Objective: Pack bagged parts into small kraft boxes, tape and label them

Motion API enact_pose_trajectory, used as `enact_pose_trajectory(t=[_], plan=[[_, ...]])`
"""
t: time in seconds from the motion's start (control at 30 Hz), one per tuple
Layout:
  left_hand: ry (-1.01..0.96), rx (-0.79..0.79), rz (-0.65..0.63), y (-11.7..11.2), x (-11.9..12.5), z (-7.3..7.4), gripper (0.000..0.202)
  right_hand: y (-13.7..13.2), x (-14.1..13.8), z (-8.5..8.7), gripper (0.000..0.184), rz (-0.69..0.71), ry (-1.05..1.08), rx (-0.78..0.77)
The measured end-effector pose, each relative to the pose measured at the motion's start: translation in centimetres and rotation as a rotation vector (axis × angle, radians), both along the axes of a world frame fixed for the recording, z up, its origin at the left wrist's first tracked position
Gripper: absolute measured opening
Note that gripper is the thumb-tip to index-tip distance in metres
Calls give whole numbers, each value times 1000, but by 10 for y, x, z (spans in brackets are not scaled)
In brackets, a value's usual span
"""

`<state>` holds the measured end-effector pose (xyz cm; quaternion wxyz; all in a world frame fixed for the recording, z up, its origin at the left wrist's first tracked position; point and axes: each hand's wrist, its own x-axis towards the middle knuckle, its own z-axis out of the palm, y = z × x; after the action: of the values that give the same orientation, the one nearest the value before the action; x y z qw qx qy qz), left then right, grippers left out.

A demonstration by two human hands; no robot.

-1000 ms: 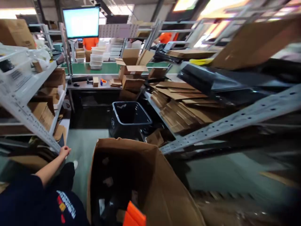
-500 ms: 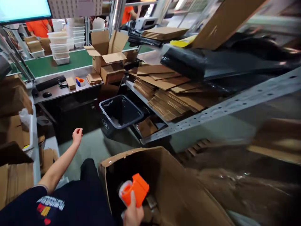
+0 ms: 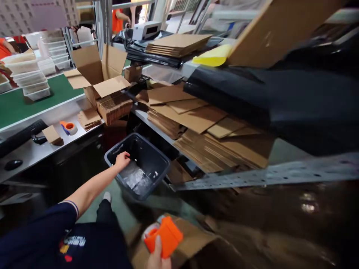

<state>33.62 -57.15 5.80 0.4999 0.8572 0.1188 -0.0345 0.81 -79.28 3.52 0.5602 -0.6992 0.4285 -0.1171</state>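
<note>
Up on the steel bench [image 3: 33,149] an open cardboard box [image 3: 97,73] stands with its flaps up, a bundle of flat cartons [image 3: 114,108] pressed against its front. Left along the bench: a tape roll [image 3: 70,127], a small carton [image 3: 52,134], a keyboard [image 3: 19,135], a mouse [image 3: 13,164]. Behind runs the green conveyor [image 3: 25,101], with clear trays [image 3: 32,80] stacked on it. Over on the right, flattened cardboard [image 3: 213,138] is heaped on the rack shelf; black plastic bags [image 3: 252,93] lie above, a yellow mailer [image 3: 213,59] on top, and a white label printer [image 3: 146,30] farther back.
</note>
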Motion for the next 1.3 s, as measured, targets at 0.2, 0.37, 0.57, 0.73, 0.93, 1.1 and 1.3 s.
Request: enact_pose_trajectory(t=[0.2, 0.37, 0.57, 0.73, 0.93, 1.1, 1.3], plan=[[42, -23, -118, 41, 50, 5, 24, 38, 103, 42, 50, 190, -24, 40], [124, -75, -37, 149, -6, 5, 30, 109, 200, 47, 52, 603, 16, 82], [179, -128, 143, 323, -119, 29, 29, 302, 329, 74, 53, 1243, -177, -2], [93, -153, 398, 461, -143, 67, 44, 487, 462, 118, 33, 1423, -338, -377], [-134, -166, 973, 553, -140, 88, 63, 657, 569, 132, 35, 1543, -355, -568], [-112, -205, 1229, 547, -163, 72, 60, 717, 588, 106, 39, 1616, -296, -610], [-21, -246, 1356, 513, -155, 51, 59, 656, 560, 91, 33, 1656, -341, -727]])
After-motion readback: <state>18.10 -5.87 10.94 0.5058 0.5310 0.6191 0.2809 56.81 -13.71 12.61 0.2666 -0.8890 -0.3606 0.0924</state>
